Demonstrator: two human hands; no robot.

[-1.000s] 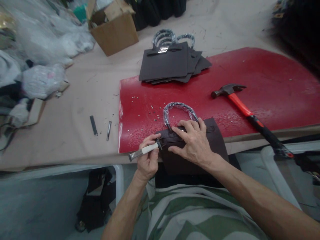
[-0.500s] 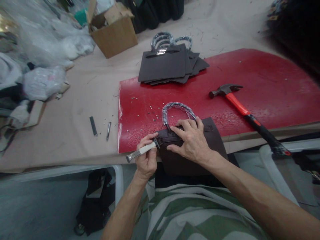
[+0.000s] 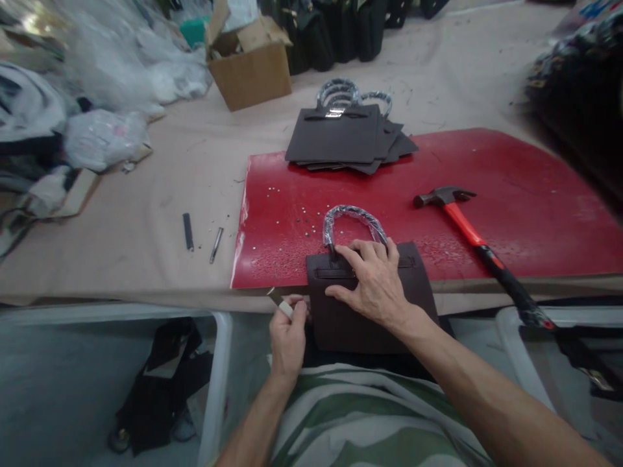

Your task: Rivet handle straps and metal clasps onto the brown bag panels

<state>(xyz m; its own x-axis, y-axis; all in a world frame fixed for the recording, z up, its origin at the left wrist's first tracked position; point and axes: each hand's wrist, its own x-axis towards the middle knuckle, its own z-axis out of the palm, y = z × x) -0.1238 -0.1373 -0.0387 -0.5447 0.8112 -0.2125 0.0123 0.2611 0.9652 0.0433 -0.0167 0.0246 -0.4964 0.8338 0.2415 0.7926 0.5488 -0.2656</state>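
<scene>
My left hand [image 3: 288, 334] is closed around a small metal tool with a white middle [image 3: 281, 303], just left of a dark brown handbag panel [image 3: 370, 321]. Part of the tool is hidden by the fingers. The panel lies over the table's front edge, and its curved handle [image 3: 353, 212], wrapped in clear plastic, points away from me. My right hand [image 3: 372, 279] rests on the panel below the handle, fingers spread and thumb out to the left. A strap slot shows beside the fingers.
A claw hammer [image 3: 460, 217] lies right on the red board [image 3: 516, 194], near scattered tiny studs. Similar panels [image 3: 335, 139] are stacked behind. Two small rods lie left of the board. A cardboard box [image 3: 253, 74] stands at the back; an open bin [image 3: 221, 363] sits below left.
My left hand has drawn the tool down and away from the panel's left edge, turning it. My right hand stays on the panel. The whole view has shifted slightly.
</scene>
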